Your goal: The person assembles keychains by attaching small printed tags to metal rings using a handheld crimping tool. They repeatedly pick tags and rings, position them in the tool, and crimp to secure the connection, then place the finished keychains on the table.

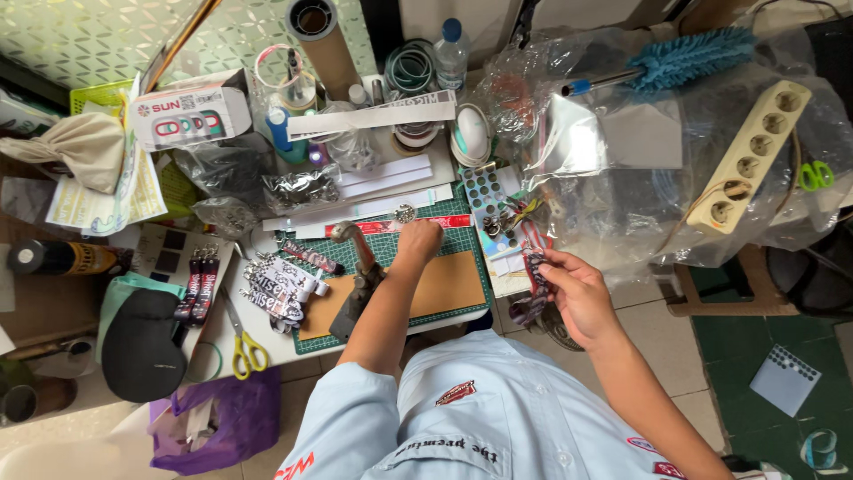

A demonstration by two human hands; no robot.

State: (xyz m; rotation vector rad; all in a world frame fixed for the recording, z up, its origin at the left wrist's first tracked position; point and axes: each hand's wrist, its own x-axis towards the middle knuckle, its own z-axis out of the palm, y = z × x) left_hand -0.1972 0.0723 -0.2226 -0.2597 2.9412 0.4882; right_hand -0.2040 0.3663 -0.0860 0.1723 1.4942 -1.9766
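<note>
Head view, looking straight down: nearest is the person's pale blue shirt (pixel 480 418), and past it a crowded white worktop (pixel 284 342) over a tiled floor. The right hand (pixel 582 289) is held out beside the worktop's edge, fingers closed on one striped lanyard strap (pixel 536 267) that hangs from them. The left hand (pixel 418 240) reaches forward over a green cutting mat (pixel 462 244), its fingers curled down by a red strip; whether they hold anything cannot be told. Just left of that forearm stands one metal hand press (pixel 360 280) on a brown board (pixel 444 284). One heap of printed straps (pixel 280 289) lies beside it, with one pair of yellow-handled scissors (pixel 244 342) nearer the edge and one black eyeglass case (pixel 142 342) to the left. Farther off sit one cardboard tube (pixel 322 40), one water bottle (pixel 451 53), one blue duster (pixel 684 55), and a cream power strip (pixel 751 156) with five sockets on crumpled clear plastic.
</note>
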